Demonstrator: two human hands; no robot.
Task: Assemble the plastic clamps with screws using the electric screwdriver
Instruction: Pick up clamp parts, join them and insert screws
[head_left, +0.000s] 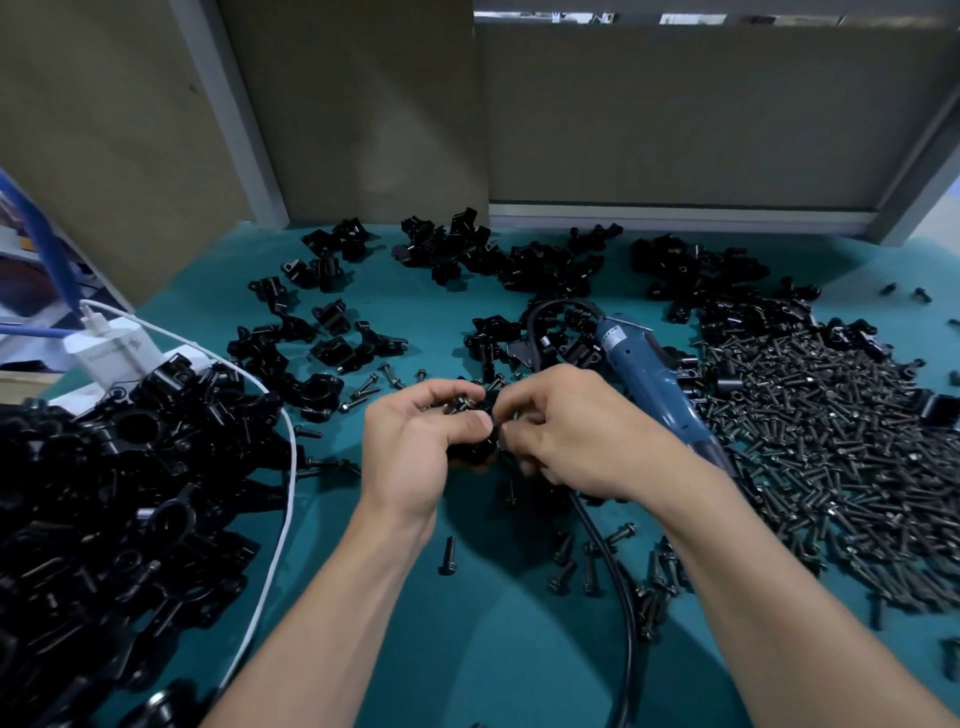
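Work surface: green table mat (467, 649), with brown board panels (675, 114) standing behind it.

Left hand (415, 441): fingers and thumb curled round a black clamp (478, 448), held above the middle of the mat. A few screws (460, 402) are bunched against the same hand's fingers.

Right hand (566, 431): fingers curled, the tips pressed together and pinching at the right edge of the clamp. Whether a screw sits between the tips cannot be told.

Electric screwdriver (649, 384): blue, lying on the mat just behind the right hand, held by neither hand. Its black cord (615, 571) loops at the rear and runs forward under the right forearm.

Screw heap (831, 457): large, on the right side, with strays spilled toward the centre.

Clamp pile (104, 493): large, near left.

Loose clamp parts (519, 260): scattered in clusters across the back.

White charger (111, 353): far left. Its white cable (283, 519) curves along the clamp pile.
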